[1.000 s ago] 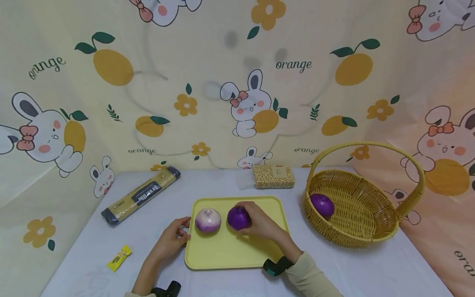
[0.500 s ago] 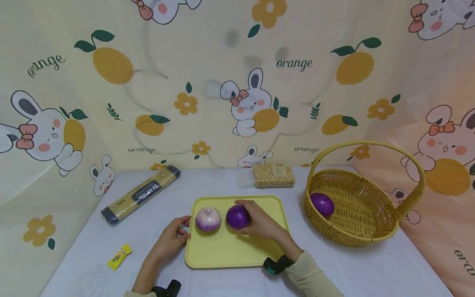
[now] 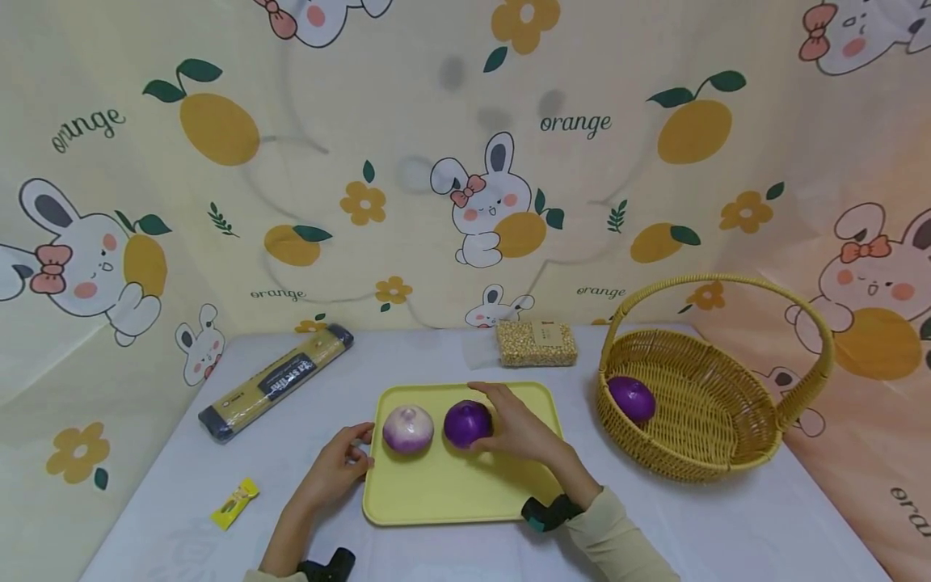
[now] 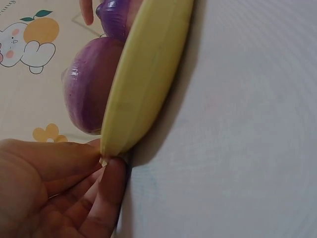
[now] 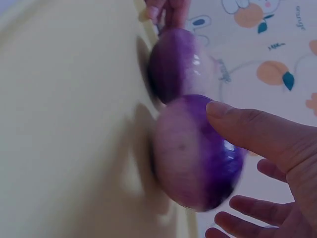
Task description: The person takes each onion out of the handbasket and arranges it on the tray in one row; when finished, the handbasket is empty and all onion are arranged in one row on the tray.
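Observation:
A yellow tray [image 3: 465,493] lies on the table with two onions on it. The paler purple-and-white onion [image 3: 408,429] sits on its left side, and the dark purple onion [image 3: 467,424] stands just to the right. My left hand [image 3: 336,469] pinches the tray's left rim between thumb and fingers, as the left wrist view shows closely. Beside the dark onion is my right hand [image 3: 520,428]. In the right wrist view its thumb [image 5: 237,119] lies at the onion's surface, while the other fingers are spread out away from it.
A wicker basket [image 3: 691,404] with a tall handle holds another purple onion [image 3: 631,400] at right. Behind the tray lies a bag of yellow grains [image 3: 537,344]. A long noodle packet [image 3: 276,384] and a small yellow sachet [image 3: 235,503] lie at left.
My right hand has loosened its hold on the dark onion, its fingers spreading and shifting slightly right. The onion stays on the tray. My left hand keeps still at the rim.

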Demonstrator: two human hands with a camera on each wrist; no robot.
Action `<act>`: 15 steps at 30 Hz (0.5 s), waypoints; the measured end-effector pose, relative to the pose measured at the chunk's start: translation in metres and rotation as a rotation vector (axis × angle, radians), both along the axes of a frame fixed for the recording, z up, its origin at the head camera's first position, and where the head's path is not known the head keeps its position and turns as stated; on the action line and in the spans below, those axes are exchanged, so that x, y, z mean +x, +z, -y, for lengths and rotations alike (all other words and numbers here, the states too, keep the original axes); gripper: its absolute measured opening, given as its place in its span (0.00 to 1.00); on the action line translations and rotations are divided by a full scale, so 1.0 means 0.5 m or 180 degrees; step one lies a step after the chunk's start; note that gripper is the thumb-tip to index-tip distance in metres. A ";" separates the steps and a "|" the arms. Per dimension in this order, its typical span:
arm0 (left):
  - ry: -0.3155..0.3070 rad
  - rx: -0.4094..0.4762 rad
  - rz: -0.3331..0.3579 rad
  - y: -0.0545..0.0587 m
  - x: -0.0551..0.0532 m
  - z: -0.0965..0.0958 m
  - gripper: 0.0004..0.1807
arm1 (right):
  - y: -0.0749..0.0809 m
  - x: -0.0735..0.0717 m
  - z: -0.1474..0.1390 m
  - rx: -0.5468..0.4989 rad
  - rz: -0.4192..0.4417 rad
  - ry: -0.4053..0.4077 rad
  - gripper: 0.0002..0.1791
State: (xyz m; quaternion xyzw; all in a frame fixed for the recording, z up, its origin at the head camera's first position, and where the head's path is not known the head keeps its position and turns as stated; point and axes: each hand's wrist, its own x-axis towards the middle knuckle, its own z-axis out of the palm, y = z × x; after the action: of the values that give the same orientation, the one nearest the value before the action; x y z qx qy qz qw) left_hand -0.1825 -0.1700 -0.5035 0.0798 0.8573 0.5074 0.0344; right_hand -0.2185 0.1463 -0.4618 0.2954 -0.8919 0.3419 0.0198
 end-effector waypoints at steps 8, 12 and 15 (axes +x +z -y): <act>0.0068 -0.0024 0.0019 -0.003 0.000 -0.002 0.27 | 0.033 -0.001 -0.032 -0.0041 0.0009 -0.0122 0.49; 0.0074 -0.0020 0.0001 -0.003 0.000 -0.002 0.27 | 0.041 -0.005 -0.047 -0.0107 -0.0045 -0.0143 0.48; 0.0073 -0.0028 -0.0007 -0.003 -0.001 -0.002 0.27 | 0.045 -0.008 -0.060 -0.0191 -0.0125 -0.0130 0.48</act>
State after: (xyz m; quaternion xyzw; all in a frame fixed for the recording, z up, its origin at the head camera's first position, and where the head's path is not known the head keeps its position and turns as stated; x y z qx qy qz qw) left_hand -0.1829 -0.1690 -0.5051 0.0703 0.8604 0.5039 0.0280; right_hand -0.2226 0.1765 -0.4392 0.2831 -0.8865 0.3622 0.0531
